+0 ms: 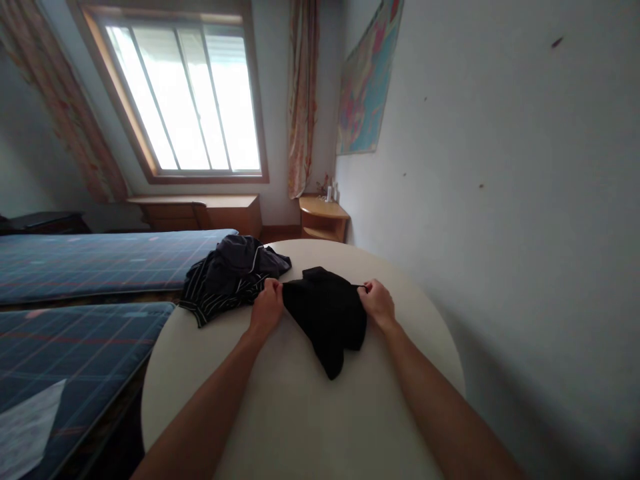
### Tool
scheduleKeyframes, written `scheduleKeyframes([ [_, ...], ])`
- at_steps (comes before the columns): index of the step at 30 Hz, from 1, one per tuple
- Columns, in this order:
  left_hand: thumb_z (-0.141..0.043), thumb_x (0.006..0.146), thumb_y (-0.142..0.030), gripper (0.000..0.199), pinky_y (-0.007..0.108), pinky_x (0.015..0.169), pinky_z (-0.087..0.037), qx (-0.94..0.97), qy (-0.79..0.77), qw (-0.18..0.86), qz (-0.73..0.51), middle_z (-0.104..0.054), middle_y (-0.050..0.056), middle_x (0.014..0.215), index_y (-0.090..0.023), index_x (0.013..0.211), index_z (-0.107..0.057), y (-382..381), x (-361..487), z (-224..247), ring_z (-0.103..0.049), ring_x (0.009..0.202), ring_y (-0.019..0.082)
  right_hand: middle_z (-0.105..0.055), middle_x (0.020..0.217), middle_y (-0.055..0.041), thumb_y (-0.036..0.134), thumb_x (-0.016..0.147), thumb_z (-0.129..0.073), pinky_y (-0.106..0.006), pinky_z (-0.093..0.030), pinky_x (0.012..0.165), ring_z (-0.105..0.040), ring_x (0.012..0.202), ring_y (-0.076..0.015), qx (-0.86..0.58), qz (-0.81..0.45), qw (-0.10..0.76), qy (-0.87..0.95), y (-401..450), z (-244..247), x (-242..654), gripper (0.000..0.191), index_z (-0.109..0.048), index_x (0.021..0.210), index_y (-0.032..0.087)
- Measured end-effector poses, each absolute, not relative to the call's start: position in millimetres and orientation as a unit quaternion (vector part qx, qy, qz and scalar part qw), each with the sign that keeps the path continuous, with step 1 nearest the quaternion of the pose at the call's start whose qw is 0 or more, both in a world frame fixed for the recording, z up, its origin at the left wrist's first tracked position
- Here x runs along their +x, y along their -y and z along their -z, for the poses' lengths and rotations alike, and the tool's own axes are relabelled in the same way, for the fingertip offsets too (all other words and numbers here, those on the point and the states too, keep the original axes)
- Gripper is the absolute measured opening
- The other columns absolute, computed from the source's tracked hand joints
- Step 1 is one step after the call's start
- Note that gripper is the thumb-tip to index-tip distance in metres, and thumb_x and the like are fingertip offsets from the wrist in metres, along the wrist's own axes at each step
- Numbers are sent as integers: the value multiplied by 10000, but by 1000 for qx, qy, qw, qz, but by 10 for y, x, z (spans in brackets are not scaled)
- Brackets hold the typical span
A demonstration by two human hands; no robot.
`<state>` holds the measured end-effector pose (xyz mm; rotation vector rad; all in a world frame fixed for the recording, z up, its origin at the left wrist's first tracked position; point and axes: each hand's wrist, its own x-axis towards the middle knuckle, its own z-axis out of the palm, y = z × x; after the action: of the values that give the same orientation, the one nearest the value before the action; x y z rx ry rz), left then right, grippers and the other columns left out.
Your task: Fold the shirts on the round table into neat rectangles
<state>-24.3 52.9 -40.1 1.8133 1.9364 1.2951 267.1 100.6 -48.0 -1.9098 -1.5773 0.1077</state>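
A black piece of clothing (pixel 327 313) is stretched between my two hands over the round white table (pixel 310 427); its exact kind I cannot make out. My left hand (pixel 269 307) is closed on its left corner, and my right hand (pixel 378 303) pinches its right edge. The lower part hangs or lies in a rounded point toward me, with a second flap beside it. Just left of my left hand, a crumpled pile holds a dark grey garment (pixel 233 260) on top of a black garment with white stripes (pixel 220 303).
Two blue plaid mattresses (pixel 125 263) lie to the left, the nearer one with a paper sheet (pixel 33 427) on it. A white wall (pixel 525 200) runs along the right side. Beyond the table stand a wooden corner shelf (pixel 323 208) and a low wooden desk (pixel 230 210) below a window.
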Motion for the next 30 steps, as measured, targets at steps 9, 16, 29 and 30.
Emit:
scheduleKeyframes([
  [9,-481,843,-116,372,318,862,-509,584,-627,157,-491,-692,93,1042,-145,1204,-564,-646,-391,356,-677,940,207,-627,1315,-133,141,769,-516,-416,-459,1022,-575,1226,-264,-621,-51,317,715,-984,696,2885,528,-588,1290,178],
  [16,-421,863,-182,307,306,867,-505,641,-564,199,-480,-713,53,1000,-169,1041,-670,-540,-302,246,-660,969,206,-600,1396,-117,208,878,-482,-424,-398,1110,-552,1286,-246,-495,-84,290,815,-929,647,2695,528,-532,1403,193],
  [29,-478,765,-49,416,356,959,-480,689,-553,175,-435,-685,69,1064,-171,1147,-589,-533,-329,322,-649,997,208,-720,969,-55,268,874,-537,-348,-479,916,-636,965,-208,-368,-155,337,852,-473,177,2558,196,-708,946,205],
  [30,-470,784,-59,385,356,978,-475,700,-540,176,-433,-689,63,1070,-179,1126,-599,-514,-310,304,-646,1018,206,-705,1124,-74,299,891,-543,-386,-449,1002,-609,1094,-227,-378,-137,361,841,-475,202,2531,267,-686,1102,218],
])
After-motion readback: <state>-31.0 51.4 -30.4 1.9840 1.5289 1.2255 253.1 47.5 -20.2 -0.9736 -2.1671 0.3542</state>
